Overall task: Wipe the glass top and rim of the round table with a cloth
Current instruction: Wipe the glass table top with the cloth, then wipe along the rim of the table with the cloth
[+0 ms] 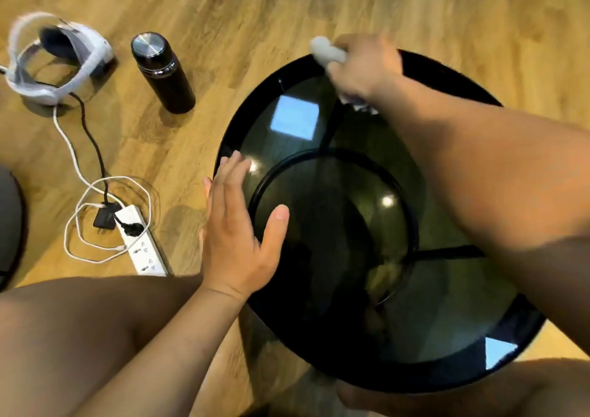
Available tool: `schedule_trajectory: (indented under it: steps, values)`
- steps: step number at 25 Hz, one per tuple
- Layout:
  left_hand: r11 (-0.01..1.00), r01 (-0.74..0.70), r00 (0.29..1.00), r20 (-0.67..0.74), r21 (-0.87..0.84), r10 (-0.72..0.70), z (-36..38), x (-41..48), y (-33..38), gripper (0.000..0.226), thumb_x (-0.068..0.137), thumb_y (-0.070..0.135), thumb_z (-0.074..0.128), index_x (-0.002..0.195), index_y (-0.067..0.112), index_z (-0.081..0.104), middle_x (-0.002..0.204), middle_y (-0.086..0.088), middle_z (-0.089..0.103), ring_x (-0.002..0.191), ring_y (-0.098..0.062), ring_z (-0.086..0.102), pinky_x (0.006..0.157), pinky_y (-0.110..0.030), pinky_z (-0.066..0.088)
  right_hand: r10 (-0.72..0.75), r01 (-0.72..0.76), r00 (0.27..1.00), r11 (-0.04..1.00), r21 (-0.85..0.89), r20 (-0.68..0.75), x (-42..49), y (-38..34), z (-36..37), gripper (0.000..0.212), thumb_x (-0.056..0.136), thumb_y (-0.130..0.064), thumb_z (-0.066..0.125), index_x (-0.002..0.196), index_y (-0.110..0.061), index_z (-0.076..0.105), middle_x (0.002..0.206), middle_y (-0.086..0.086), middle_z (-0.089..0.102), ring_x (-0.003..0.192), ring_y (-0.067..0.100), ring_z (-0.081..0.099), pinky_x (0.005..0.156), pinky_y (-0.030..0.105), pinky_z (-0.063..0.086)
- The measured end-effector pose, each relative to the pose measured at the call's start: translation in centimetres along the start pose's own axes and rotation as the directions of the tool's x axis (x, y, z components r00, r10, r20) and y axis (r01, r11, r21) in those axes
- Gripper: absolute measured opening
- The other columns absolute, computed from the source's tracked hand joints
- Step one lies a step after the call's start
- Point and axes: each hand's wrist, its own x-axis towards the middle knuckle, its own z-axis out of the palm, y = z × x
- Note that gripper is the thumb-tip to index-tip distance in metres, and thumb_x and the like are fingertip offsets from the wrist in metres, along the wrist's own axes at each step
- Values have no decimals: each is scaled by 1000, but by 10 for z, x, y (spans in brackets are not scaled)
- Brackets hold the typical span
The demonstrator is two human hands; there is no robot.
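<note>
One round table stands low on a wooden floor, right in front of the person and seen from directly above. Its dark glass top is see-through, showing a black ring and struts beneath and mirroring bright ceiling lights. A black rim circles the glass.

At the far edge, the right hand, blurred by motion, is clenched around a white cloth, pressing it onto the rim. The left hand lies flat with fingers straight and apart on the left edge, seemingly to steady the table.

Wiping looks under way on the far rim. No smears show on the glass, but which parts are already wiped cannot be told.

Left of the table, on the floor, are a dark bottle, a white power strip with cables, and a white headset.
</note>
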Motion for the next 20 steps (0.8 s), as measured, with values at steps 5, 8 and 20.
schedule_trajectory:
  steps: [5, 8, 20]
  values:
    - [998, -45, 994, -98, -45, 40, -2, 0, 3, 63, 90, 33, 47, 136, -9, 37, 141, -29, 39, 133, -38, 38, 116, -41, 28, -540, 546, 820, 838, 28, 190, -112, -100, 24, 30, 86, -49, 51, 109, -32, 62, 104, 1, 65, 101, 24, 62, 77, 35, 42]
    - [998, -23, 992, -126, -56, 16, -12, -12, 8, 58, 90, 33, 47, 133, -6, 41, 132, -19, 45, 122, -34, 45, 108, -36, 33, -669, 662, 719, 742, 109, 190, -207, -55, 20, 30, 82, -46, 47, 100, -30, 65, 91, -1, 63, 90, 23, 64, 75, 35, 37]
    - [592, 625, 749, 603, -508, -273, -25, -108, 112, 43, 99, 50, 38, 113, 19, 64, 108, -6, 72, 102, -23, 67, 87, -40, 55, -63, -231, 964, 279, 932, 258, -360, 43, -42, 29, 82, -31, 74, 98, -21, 51, 92, 4, 66, 79, 17, 66, 67, 30, 54]
